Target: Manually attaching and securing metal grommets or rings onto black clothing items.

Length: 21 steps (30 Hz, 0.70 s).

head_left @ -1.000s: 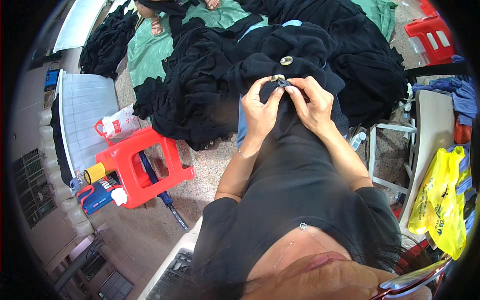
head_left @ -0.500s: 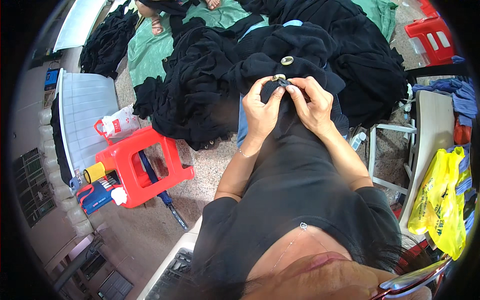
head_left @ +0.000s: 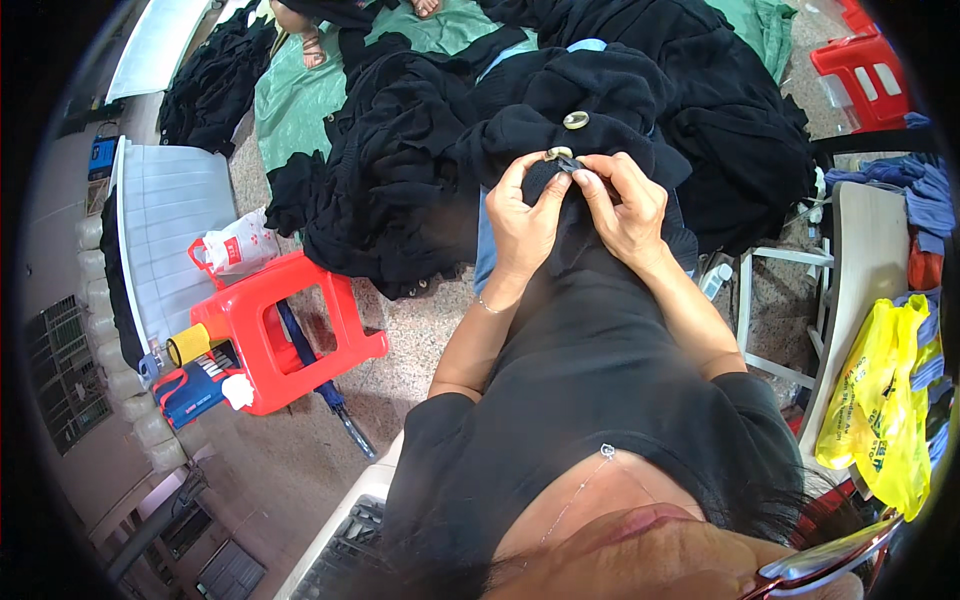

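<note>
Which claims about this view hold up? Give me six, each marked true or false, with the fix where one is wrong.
1. The left hand and right hand both pinch dark cloth. True.
2. The yellow bag is on the person's left. False: it is on the right.
3. The stool on the person's left is green. False: it is red.
4. A thin bracelet circles the left wrist. True.
5. The two hands' fingers are far apart. False: they come close together at the cloth.
6. A pale disc shows beyond the hands. True.
</note>
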{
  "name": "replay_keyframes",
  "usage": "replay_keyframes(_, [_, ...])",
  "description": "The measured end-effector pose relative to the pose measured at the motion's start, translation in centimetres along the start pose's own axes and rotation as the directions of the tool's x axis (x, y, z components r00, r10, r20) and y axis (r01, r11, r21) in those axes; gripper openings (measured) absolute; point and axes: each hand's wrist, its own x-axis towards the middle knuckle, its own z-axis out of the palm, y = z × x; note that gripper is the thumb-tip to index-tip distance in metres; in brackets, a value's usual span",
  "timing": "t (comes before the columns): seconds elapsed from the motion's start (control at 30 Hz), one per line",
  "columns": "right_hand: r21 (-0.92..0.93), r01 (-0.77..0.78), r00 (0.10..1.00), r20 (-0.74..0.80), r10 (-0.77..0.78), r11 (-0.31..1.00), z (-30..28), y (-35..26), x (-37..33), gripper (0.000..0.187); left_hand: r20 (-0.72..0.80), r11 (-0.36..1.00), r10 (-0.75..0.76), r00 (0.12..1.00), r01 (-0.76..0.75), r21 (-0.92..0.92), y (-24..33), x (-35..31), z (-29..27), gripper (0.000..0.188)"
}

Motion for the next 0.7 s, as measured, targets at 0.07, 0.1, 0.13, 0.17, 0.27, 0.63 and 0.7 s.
replay_keyframes(0.07, [-0.008,0.003,1.0,-0.003,-0.003,1.0,0.02,-0.08,0.08,0.013,0.001,1.0,0.002,1.0,-0.003,0.019,0.05,0.0,0.02,0.021])
replay_keyframes(0.1, [-0.017,0.007,1.0,-0.007,-0.007,1.0,0.02,-0.12,0.09,0.013,-0.002,0.999,0.013,1.0,-0.012,0.043,-0.03,0.0,0.01,0.021])
replay_keyframes(0.13, [-0.017,0.006,1.0,-0.007,-0.006,1.0,0.05,-0.03,0.06,0.013,-0.005,0.997,0.023,1.0,-0.022,0.068,-0.07,-0.01,0.02,0.021])
replay_keyframes(0.17, [-0.01,0.005,1.0,-0.012,-0.006,1.0,0.1,0.12,0.03,0.012,-0.005,0.997,0.022,1.0,-0.022,0.068,-0.05,-0.03,0.06,0.021])
replay_keyframes(0.27, [-0.02,0.014,1.0,-0.008,-0.015,1.0,-0.07,0.12,0.15,0.011,-0.006,0.997,0.029,1.0,-0.029,0.07,0.05,-0.14,0.1,0.021])
replay_keyframes(0.63, [0.028,-0.04,0.999,-0.003,0.04,0.999,-0.15,0.02,-0.14,0.011,-0.006,0.999,0.009,1.0,-0.009,0.048,-0.12,-0.04,0.0,0.021])
replay_keyframes(0.7, [-0.015,-0.013,1.0,0.006,0.013,1.0,-0.26,-0.08,0.01,0.012,-0.007,0.999,0.007,1.0,-0.007,0.039,-0.33,-0.07,0.02,0.021])
